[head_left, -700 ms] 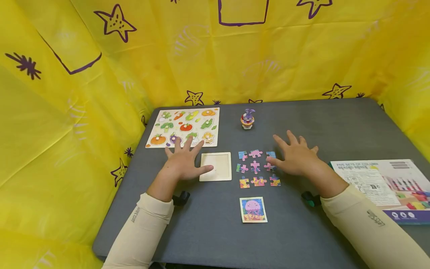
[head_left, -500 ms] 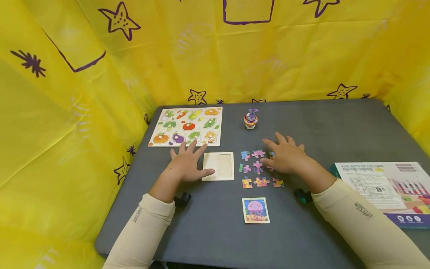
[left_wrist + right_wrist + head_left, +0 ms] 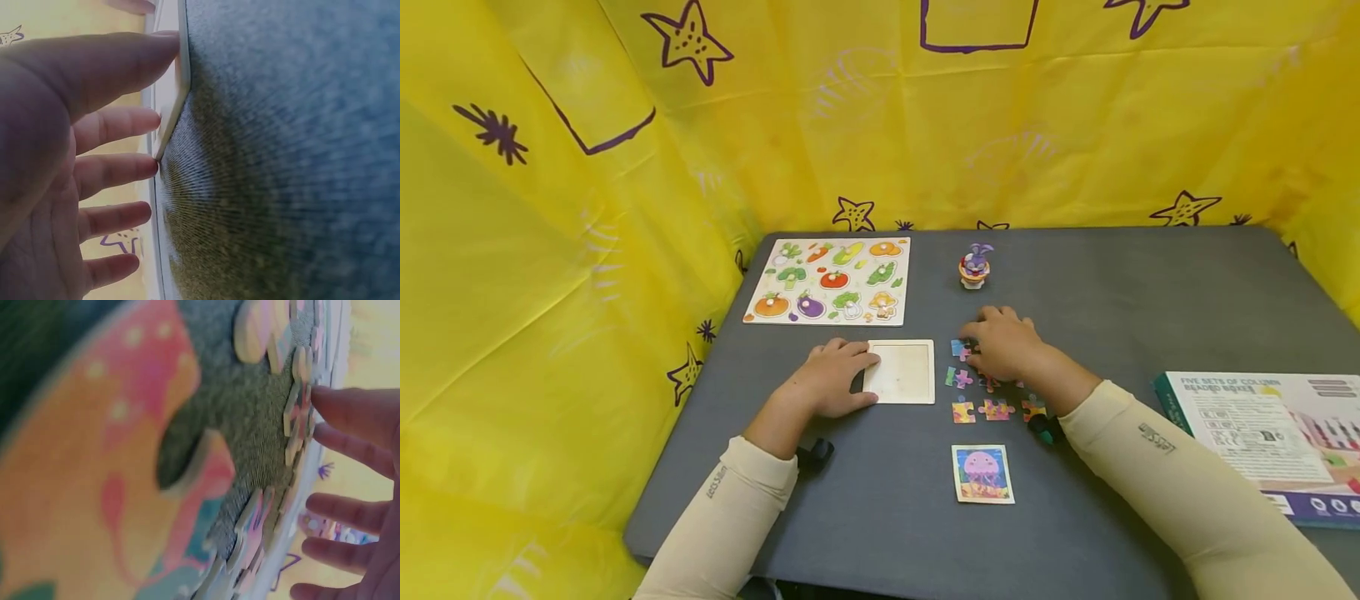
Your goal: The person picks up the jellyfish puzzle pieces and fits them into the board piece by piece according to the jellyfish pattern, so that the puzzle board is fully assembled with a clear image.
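Observation:
My left hand is at the left side of a small square wooden puzzle tray. In the left wrist view the thumb touches the tray's pale edge, and the other fingers are stretched out, loosely spread. Over the upper rows of jigsaw pieces hovers my right hand, covering several of them. Its fingers look straight and apart in the right wrist view, the thumb close to some pieces; contact cannot be told. A jellyfish picture card lies nearer the front.
Behind the tray lies a vegetable peg puzzle board. A purple rabbit figurine stands at the back. On the right is a flat product box. Yellow patterned cloth hangs around the grey table.
My right hand has moved left and lowered over the jigsaw pieces, its fingers less spread in the head view. The left hand has come down to the tray's left side. The head view has shifted slightly.

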### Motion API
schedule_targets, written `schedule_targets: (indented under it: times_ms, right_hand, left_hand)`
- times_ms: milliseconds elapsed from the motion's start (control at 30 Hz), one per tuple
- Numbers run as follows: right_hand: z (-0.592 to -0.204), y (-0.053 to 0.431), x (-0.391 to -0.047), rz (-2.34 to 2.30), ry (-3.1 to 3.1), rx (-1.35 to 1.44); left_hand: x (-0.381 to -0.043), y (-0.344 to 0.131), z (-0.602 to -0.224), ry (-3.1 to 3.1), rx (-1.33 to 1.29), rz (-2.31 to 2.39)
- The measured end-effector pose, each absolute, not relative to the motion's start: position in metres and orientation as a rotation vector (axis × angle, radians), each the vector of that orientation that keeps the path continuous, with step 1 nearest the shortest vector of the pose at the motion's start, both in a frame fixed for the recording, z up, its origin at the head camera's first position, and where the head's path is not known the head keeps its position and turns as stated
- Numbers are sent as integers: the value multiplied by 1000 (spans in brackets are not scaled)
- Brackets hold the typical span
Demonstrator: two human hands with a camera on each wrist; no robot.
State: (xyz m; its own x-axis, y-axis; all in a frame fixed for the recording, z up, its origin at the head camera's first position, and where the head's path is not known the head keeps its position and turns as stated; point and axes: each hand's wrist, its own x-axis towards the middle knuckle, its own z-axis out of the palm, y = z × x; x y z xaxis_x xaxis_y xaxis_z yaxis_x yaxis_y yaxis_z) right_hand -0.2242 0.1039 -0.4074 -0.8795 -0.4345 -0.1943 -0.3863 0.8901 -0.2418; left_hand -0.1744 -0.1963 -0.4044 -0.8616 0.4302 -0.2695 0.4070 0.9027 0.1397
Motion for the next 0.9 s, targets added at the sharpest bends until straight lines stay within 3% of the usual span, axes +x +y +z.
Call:
schedule_targets:
  times_ms: [400, 633, 900]
  right_hand:
    - [-404, 91, -226, -345, 2844, -762]
    - [-405, 57, -222, -413, 2832, -1080]
    - [-413, 15, -224, -431, 2788, -1212]
  left_hand:
    - [-168, -196, -407, 2795, 659, 143]
    - [-168, -198, -410, 2812, 653, 173]
    - [-169, -199, -413, 2826, 650, 252]
